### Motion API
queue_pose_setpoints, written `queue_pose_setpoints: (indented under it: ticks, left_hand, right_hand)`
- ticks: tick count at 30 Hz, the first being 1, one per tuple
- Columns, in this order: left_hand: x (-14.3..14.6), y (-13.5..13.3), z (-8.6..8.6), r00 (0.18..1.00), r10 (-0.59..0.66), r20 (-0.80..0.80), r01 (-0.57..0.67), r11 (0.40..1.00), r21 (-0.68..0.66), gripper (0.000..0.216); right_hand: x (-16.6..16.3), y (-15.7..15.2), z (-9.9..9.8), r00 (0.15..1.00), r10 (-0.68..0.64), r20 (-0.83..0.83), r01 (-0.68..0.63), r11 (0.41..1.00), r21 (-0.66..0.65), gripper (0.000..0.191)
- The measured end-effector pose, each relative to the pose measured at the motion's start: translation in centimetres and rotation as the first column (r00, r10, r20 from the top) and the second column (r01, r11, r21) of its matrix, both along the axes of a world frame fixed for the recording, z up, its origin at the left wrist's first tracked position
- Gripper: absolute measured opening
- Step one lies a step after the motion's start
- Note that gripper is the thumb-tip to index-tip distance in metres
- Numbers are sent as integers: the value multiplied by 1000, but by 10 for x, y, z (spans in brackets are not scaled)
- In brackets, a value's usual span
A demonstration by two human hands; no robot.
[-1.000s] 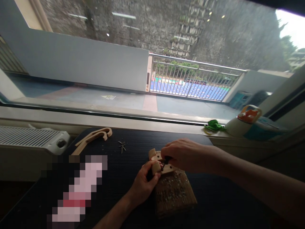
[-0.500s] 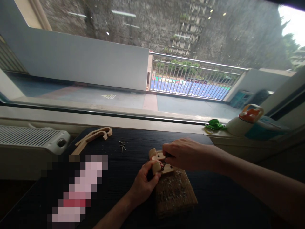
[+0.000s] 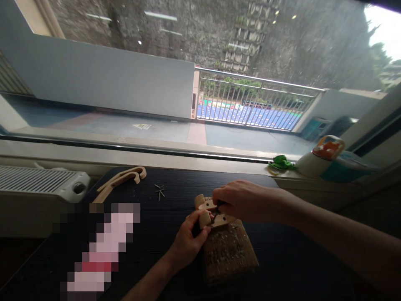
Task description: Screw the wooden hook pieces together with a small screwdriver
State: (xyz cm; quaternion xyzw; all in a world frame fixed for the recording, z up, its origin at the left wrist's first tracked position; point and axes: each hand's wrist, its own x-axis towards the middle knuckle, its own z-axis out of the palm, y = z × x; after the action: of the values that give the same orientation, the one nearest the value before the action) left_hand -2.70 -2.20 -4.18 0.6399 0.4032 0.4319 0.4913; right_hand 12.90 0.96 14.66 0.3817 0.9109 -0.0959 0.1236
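My left hand (image 3: 189,234) is closed around the rounded end of a pale wooden hook-shaped piece (image 3: 205,220) with a dark hole in it. My right hand (image 3: 233,200) is closed on a small dark tool (image 3: 215,215) with a thin shaft. Its tip points down at the wood beside my left fingertips; my fist hides its grip, and I cannot tell its exact kind. A second curved wooden piece (image 3: 199,202) lies just behind. Under both is a brown layered block (image 3: 230,263), strewn with small shiny metal bits.
Two curved wooden pieces (image 3: 120,179) lie at the dark table's (image 3: 175,179) back left. Several screws or nails (image 3: 159,191) are scattered near them. A blurred-out patch (image 3: 100,246) covers the left side. A green cloth (image 3: 281,162) and a white jug (image 3: 313,161) stand on the sill.
Between my hands, the dark tool shows more of its shaft, its angle slightly changed. My left hand keeps its hold on the wooden piece. The whole view has shifted slightly.
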Motion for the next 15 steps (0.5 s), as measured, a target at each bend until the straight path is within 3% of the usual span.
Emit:
queue_pose_setpoints:
  ticks: [6, 15]
  left_hand:
    - [0, 0, 2, 1000, -3, -5, 3, 1000, -4, 30]
    - [0, -1, 3, 1000, -3, -16, 3, 1000, -10, 30]
  right_hand:
    - [0, -2, -1, 1000, 4, 2, -4, 999, 54, 22]
    - [-2, -1, 9, 1000, 9, -9, -10, 999, -39, 17]
